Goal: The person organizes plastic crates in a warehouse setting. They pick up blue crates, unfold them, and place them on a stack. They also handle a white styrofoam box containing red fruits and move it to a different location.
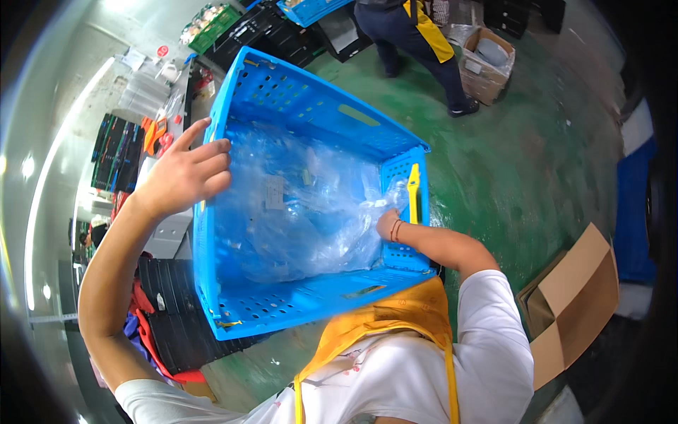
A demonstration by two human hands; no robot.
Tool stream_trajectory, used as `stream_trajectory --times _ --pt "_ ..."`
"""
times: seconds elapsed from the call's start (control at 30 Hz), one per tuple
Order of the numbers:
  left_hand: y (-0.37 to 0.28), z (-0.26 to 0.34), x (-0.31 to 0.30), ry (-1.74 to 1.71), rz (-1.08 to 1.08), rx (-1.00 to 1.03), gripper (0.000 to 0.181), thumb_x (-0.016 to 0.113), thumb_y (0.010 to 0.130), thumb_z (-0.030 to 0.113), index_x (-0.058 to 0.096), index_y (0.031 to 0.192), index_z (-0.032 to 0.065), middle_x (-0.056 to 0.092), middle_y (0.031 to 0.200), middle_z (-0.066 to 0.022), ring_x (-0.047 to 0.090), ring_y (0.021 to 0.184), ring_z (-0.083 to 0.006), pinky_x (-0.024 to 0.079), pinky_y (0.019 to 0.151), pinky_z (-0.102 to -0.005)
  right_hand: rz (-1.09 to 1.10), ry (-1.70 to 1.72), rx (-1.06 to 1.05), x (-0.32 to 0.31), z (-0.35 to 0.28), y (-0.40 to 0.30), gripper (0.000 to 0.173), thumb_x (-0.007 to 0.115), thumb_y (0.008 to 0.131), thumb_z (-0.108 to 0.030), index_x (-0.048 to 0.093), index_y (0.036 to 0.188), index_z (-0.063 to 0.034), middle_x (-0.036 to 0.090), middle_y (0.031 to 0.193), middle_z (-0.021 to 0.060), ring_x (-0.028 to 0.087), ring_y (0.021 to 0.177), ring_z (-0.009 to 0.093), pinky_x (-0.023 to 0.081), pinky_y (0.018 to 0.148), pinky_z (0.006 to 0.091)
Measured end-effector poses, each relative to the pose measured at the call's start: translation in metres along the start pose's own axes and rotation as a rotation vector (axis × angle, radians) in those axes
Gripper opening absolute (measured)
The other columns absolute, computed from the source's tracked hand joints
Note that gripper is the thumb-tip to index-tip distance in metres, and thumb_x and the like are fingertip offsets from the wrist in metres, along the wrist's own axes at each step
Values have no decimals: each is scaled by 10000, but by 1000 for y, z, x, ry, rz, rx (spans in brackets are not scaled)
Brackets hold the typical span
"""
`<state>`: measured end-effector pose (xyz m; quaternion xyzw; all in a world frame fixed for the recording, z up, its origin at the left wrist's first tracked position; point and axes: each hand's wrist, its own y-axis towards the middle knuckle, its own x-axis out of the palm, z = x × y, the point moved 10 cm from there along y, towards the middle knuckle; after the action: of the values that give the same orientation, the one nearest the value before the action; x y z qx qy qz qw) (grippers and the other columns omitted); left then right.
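A large blue perforated plastic crate (pixel 318 302) is tilted in front of my body, its opening facing me. Crumpled clear plastic film (pixel 318 212) lies inside it, with a small white paper label (pixel 274 192) bearing writing. My left hand (pixel 185 168) rests at the crate's left rim, the index finger extended and the other fingers curled over the edge; how firmly it holds is unclear. Inside the right end, beside a yellow handle piece (pixel 413 192), my right hand (pixel 389 223) is closed on a gathered bunch of the film, its fingertips partly hidden.
A person in dark trousers (pixel 424 47) stands beyond the crate near a cardboard box with film (pixel 484 69). An open cardboard box (pixel 577 297) is at the lower right. Black crates (pixel 169 318) are stacked at the lower left; a green crate (pixel 214 29) stands farther back.
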<state>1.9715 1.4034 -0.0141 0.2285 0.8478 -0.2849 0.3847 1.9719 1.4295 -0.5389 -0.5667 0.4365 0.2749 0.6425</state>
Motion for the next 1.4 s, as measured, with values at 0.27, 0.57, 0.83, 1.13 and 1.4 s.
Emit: stream_trajectory --times 0.27,0.57,0.83,1.13,1.4 --pt "-55 -55 69 -35 -199 -287 115 542 664 82 433 679 117 520 776 -18 535 950 -169 329 970 -478 845 276 -167 -31 191 -150 273 591 653 -210 599 910 -116 509 1139 69 402 1158 216 288 929 490" --pt "17 -78 73 -182 -84 -359 144 553 639 96 454 743 88 535 821 -64 539 922 -225 391 927 -435 598 1091 554 58 320 -72 728 663 666 -206 319 1282 -25 486 1157 224 470 1069 360 384 890 409" --pt "1 -75 77 -190 -222 -433 139 541 652 92 446 753 90 537 839 -58 539 921 -223 405 913 -425 162 1069 378 45 301 65 456 616 677 -289 575 1029 -1 571 1043 205 551 973 332 436 841 372" --pt "-12 -81 125 -289 -295 -622 137 542 660 91 444 756 89 530 841 -54 534 916 -220 409 908 -415 252 996 440 13 293 163 385 595 710 -356 601 934 -43 588 964 208 557 908 369 450 783 417" --pt "-59 -88 146 -380 -251 -700 137 531 626 107 435 721 80 499 788 -65 528 859 -225 426 888 -396 331 759 494 -83 321 185 341 588 705 -413 649 822 -98 624 863 156 598 813 336 486 695 415"
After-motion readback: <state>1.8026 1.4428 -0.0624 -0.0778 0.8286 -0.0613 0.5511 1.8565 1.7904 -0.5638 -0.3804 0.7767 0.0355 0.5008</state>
